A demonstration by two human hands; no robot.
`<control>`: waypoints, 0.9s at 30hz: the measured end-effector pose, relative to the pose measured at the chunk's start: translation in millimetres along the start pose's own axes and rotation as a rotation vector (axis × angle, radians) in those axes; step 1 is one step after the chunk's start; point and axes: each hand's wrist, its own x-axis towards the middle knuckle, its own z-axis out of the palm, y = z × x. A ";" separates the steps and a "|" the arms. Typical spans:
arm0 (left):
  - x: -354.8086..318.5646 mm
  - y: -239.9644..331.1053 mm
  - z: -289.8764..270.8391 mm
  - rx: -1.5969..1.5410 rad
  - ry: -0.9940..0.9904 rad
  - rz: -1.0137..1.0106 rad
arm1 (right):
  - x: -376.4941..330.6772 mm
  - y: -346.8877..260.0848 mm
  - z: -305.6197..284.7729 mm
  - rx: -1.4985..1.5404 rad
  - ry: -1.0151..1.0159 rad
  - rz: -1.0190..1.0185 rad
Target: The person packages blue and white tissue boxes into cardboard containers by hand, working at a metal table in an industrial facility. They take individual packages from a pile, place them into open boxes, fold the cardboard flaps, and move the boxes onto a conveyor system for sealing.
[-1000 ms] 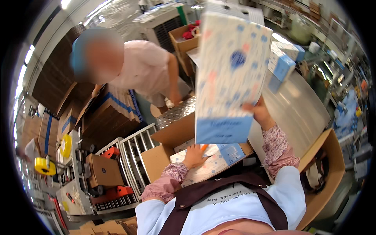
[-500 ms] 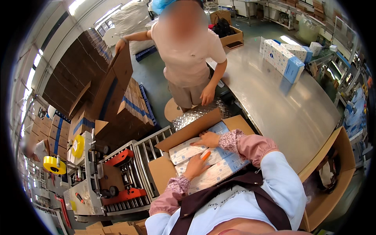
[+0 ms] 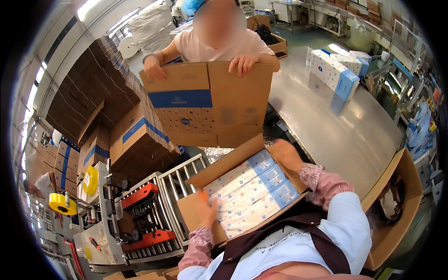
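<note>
An open cardboard carton (image 3: 192,208) stands in front of me, filled with white tissue packs (image 3: 245,196) in a dotted pattern with blue ends, lying side by side. Blurred by motion, my left hand (image 3: 208,213) is at the carton's left flap. Something orange (image 3: 203,196) shows at its fingers, which I cannot make out clearly. At the carton's right flap (image 3: 294,179), my right hand (image 3: 287,155) has its fingers curled over the far edge. Across from me a person holds up a flattened carton (image 3: 205,102) with both hands.
A roller conveyor (image 3: 179,175) and a carton-taping machine (image 3: 144,214) with yellow tape rolls stand left. A metal table (image 3: 343,135) at the right bears more packs (image 3: 333,72). Stacked flat cartons (image 3: 135,140) rise behind the conveyor. Another open carton (image 3: 396,224) is at my right.
My hands have left the packs and moved apart, left hand to the left flap, right hand to the right flap. The person opposite has swung the flat carton from the left to the front.
</note>
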 end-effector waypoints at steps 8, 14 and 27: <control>-54.3 43.4 -109.2 -0.378 -0.167 -0.318 | -42.0 70.8 -62.0 0.036 0.033 0.404; -55.6 54.5 -24.7 0.063 -1.245 0.495 | -40.1 4.5 41.6 -0.103 -0.305 -0.805; -55.4 18.1 27.6 -0.256 0.220 -0.423 | -4.1 -14.5 22.6 -0.067 0.182 -0.825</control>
